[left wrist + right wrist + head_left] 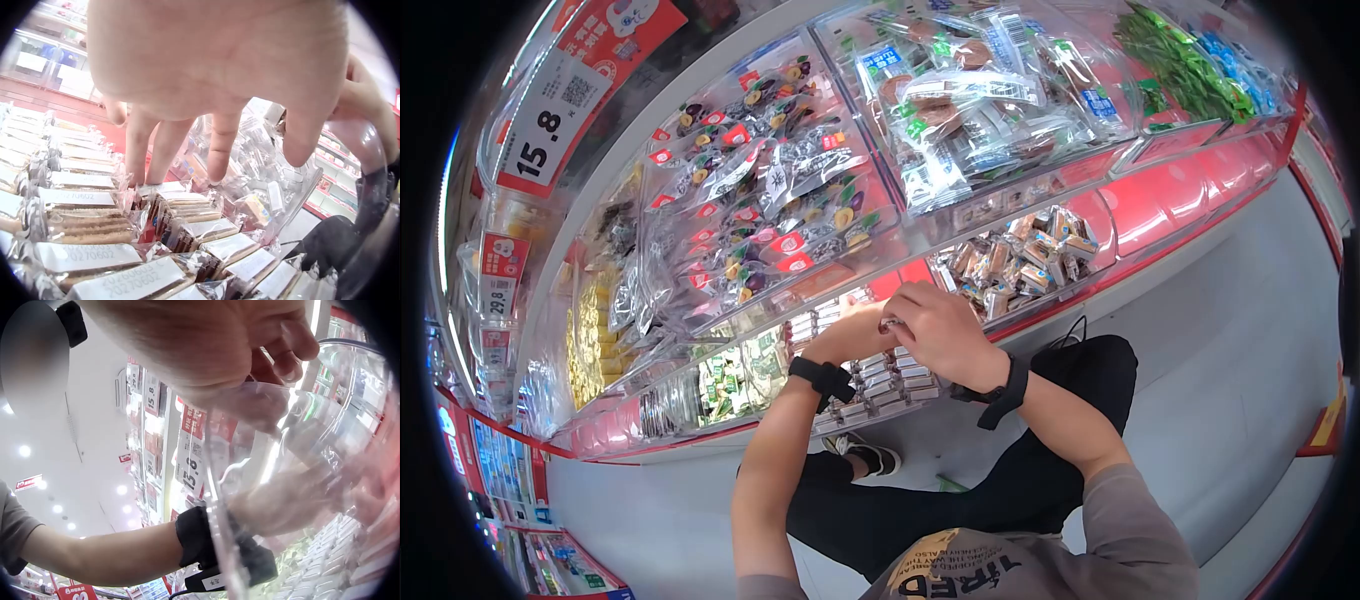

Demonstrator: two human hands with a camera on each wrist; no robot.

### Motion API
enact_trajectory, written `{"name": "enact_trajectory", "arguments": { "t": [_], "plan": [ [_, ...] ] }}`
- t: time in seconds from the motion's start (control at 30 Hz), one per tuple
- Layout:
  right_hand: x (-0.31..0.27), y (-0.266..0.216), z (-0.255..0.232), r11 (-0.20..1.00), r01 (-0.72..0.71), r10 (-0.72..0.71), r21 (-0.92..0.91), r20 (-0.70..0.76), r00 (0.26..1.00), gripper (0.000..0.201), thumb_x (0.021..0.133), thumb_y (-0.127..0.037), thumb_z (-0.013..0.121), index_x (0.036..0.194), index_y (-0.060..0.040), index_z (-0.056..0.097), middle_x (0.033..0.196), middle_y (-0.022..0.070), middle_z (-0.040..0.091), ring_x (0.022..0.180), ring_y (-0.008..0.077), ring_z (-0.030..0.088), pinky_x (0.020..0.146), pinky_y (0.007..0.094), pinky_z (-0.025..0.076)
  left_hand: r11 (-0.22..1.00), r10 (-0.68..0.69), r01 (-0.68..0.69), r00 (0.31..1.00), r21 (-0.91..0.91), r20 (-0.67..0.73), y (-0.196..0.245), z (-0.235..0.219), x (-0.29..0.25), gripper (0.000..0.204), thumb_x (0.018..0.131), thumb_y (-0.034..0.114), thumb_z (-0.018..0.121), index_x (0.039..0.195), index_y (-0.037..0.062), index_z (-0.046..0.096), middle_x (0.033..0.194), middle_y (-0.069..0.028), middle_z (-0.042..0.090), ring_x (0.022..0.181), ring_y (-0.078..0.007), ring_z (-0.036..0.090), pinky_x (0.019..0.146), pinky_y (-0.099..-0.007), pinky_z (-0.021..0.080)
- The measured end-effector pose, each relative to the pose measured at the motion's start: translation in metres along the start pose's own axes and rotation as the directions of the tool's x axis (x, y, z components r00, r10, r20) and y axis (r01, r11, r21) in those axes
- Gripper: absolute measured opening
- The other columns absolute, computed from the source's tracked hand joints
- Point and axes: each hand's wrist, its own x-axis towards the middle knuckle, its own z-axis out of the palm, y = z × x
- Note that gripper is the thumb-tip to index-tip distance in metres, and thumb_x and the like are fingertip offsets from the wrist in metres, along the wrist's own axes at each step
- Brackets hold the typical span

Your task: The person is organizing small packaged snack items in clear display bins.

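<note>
My left hand (858, 335) reaches down into a bin of wrapped biscuits (888, 385). In the left wrist view the fingers of that hand (219, 69) point downward, spread, with some tips against the upright packs (215, 228). My right hand (945, 335) crosses close above the left one. Its fingers curl at the edge of a curved clear plastic cover (219, 487), and in the left wrist view the same hand (369, 106) grips that cover at the right side. The right fingertips are partly hidden in the head view.
Beside the biscuits lies a bin of small wrapped snacks (1025, 262). Above are trays of bagged plums (750, 200) and clear bags with blue labels (980, 100). Price signs (550, 125) stand at the left. A bent knee (1100, 365) is near the lower shelf edge.
</note>
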Motion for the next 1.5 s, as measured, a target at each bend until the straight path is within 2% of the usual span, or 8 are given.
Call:
{"name": "enact_trajectory", "arguments": {
  "t": [0.43, 0.57, 0.67, 0.77, 1.17, 1.3, 1.43, 1.5],
  "plan": [
    [-0.002, -0.004, -0.003, 0.997, -0.056, 0.061, -0.050, 0.100, 0.993, 0.011, 0.068, -0.006, 0.060, 0.079, -0.0023, 0.059, 0.077, 0.0101, 0.058, 0.073, 0.0282, 0.060, 0.063, 0.0380, 0.048, 0.996, -0.042, 0.044, 0.999, -0.082, 0.025, -0.005, 0.002, 0.000, 0.021, 0.084, 0.023, 0.050, 0.102, 0.0136, 0.058, 0.097, -0.0083, 0.065, 0.100, -0.0250, 0.058, 0.096, -0.0645, 0.014],
    [0.000, 0.001, -0.006, 0.997, 0.026, -0.025, 0.073, -0.020, 1.000, 0.007, 0.075, -0.012, 0.061, 0.078, -0.0054, 0.061, 0.074, 0.0097, 0.060, 0.064, 0.0279, 0.059, 0.057, 0.0378, 0.047, 0.995, 0.061, -0.055, 0.996, 0.079, -0.071, -0.019, 0.009, 0.006, 0.021, 0.088, 0.018, 0.046, 0.106, 0.0101, 0.056, 0.097, -0.0100, 0.061, 0.097, -0.0269, 0.057, 0.090, -0.0566, 0.028],
    [0.004, 0.007, -0.027, 0.996, -0.055, 0.069, 0.064, -0.247, 0.966, 0.009, 0.075, -0.013, 0.062, 0.075, -0.0041, 0.062, 0.073, 0.0111, 0.061, 0.061, 0.0278, 0.059, 0.057, 0.0356, 0.047, 0.938, 0.157, -0.093, 0.973, 0.334, -0.169, -0.008, 0.006, 0.002, 0.022, 0.093, 0.019, 0.042, 0.103, 0.0044, 0.055, 0.091, -0.0087, 0.056, 0.089, -0.0286, 0.057, 0.080, -0.0454, 0.038],
    [0.007, 0.024, -0.061, 0.955, -0.298, 0.293, 0.004, -0.178, 0.939, 0.008, 0.075, -0.011, 0.060, 0.074, -0.0031, 0.061, 0.070, 0.0113, 0.059, 0.066, 0.0299, 0.059, 0.059, 0.0399, 0.047, 0.926, 0.074, -0.020, 0.989, 0.378, -0.129, 0.005, 0.006, 0.003, 0.020, 0.093, 0.019, 0.042, 0.098, 0.0040, 0.054, 0.089, -0.0069, 0.056, 0.088, -0.0273, 0.057, 0.079, -0.0471, 0.037],
    [-0.008, 0.067, -0.070, 0.670, -0.396, 0.262, -0.628, -0.299, 0.917, 0.022, 0.070, -0.016, 0.062, 0.090, -0.0059, 0.061, 0.091, 0.0131, 0.053, 0.091, 0.0303, 0.049, 0.078, 0.0419, 0.041, 0.991, -0.004, 0.031, 0.979, 0.130, -0.204, -0.004, 0.014, -0.002, 0.033, 0.077, 0.024, 0.061, 0.102, 0.0065, 0.050, 0.090, -0.0171, 0.062, 0.094, -0.0338, 0.056, 0.093, -0.0518, 0.028],
    [-0.011, 0.069, -0.069, 0.640, -0.429, 0.302, -0.637, -0.304, 0.903, 0.030, 0.068, -0.018, 0.063, 0.095, -0.0071, 0.059, 0.093, 0.0141, 0.051, 0.093, 0.0317, 0.048, 0.081, 0.0427, 0.038, 0.970, -0.239, 0.216, 0.937, -0.112, -0.256, -0.007, 0.006, 0.002, 0.040, 0.076, 0.027, 0.063, 0.106, 0.0042, 0.049, 0.096, -0.0227, 0.059, 0.094, -0.0395, 0.054, 0.087, -0.0472, 0.040],
    [-0.015, 0.072, -0.067, 0.653, -0.399, 0.282, -0.643, -0.282, 0.917, 0.031, 0.067, -0.020, 0.064, 0.095, -0.0078, 0.059, 0.093, 0.0137, 0.051, 0.095, 0.0308, 0.047, 0.082, 0.0425, 0.037, 0.995, -0.101, 0.099, 0.892, -0.029, -0.441, -0.026, 0.014, 0.010, 0.046, 0.078, 0.031, 0.059, 0.112, 0.0001, 0.051, 0.106, -0.0249, 0.058, 0.100, -0.0394, 0.054, 0.084, -0.0423, 0.044],
    [-0.015, 0.071, -0.068, 0.665, -0.408, 0.314, -0.626, -0.261, 0.913, 0.032, 0.067, -0.021, 0.065, 0.095, -0.0080, 0.059, 0.094, 0.0133, 0.051, 0.095, 0.0305, 0.046, 0.081, 0.0422, 0.037, 0.967, -0.228, 0.174, 0.921, -0.188, -0.317, -0.029, 0.013, 0.017, 0.047, 0.080, 0.033, 0.058, 0.112, -0.0012, 0.052, 0.108, -0.0252, 0.057, 0.101, -0.0386, 0.055, 0.085, -0.0422, 0.044]
  ]
}}
